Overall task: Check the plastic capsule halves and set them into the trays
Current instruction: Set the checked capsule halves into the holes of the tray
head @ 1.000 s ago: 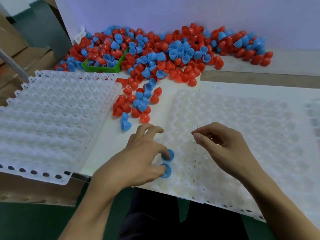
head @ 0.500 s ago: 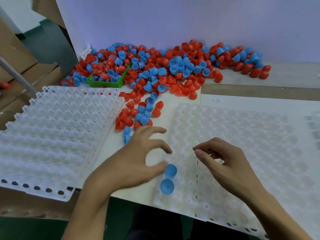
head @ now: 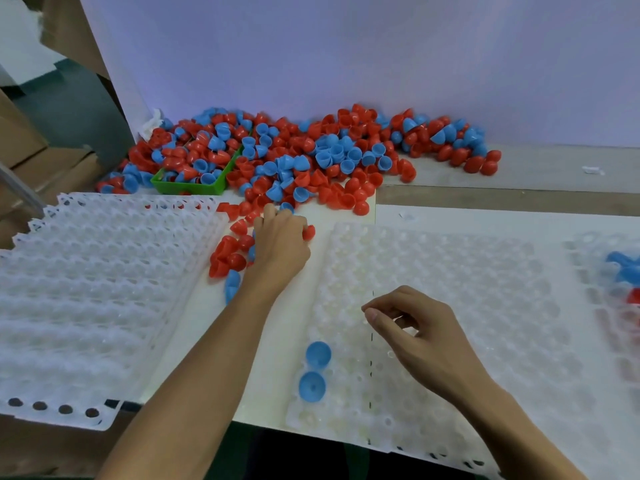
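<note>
1. The stacked white moulded plastic trays [head: 97,271] at far left sit unfilled.
2. The left hand [head: 280,244] rests on the loose red and blue plastic capsule halves [head: 232,251], fingers curled down into them; whether it has hold of one I cannot tell. Best to pick singly and turn the rim up for checking.
3. Two blue halves [head: 315,370] already sit in the middle white cell tray [head: 450,306].
4. The right hand [head: 415,334] hovers over that tray, loosely curled, holding nothing visible.
</note>
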